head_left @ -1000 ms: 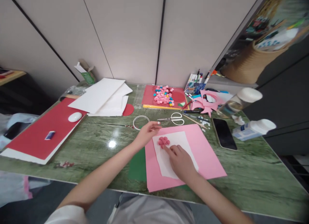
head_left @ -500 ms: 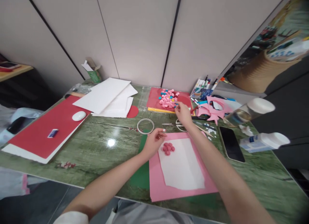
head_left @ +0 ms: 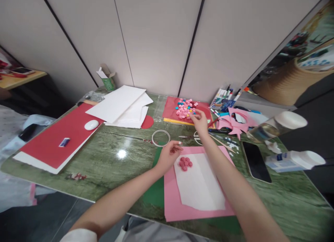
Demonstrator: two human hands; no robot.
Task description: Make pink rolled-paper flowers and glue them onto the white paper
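Note:
My right hand (head_left: 200,122) reaches to the right edge of a pile of small pink, blue and yellow pieces (head_left: 184,109) on a red sheet (head_left: 170,108). Its thumb and fingertips are pressed toward a piece too small to make out. Curled above the top left corner of a white paper (head_left: 200,186), my left hand (head_left: 169,155) has a small white piece (head_left: 180,143) at its fingertips. The white paper lies on pink sheets (head_left: 171,203). Several dark pink coils (head_left: 185,163) form a flower shape on the white paper, just right of my left hand.
Scissors (head_left: 197,138) and a tape ring (head_left: 161,138) lie beyond my hands. To the right are a phone (head_left: 256,162), two bottles with white caps (head_left: 294,160) and pink paper scraps (head_left: 236,122). White sheets (head_left: 117,104) and a red board (head_left: 54,141) lie left.
The whole view has shifted slightly, so the table's things appear a little further right and lower. My right hand remains by the pile, its fingers moved slightly. My left hand stays curled near the flower shape.

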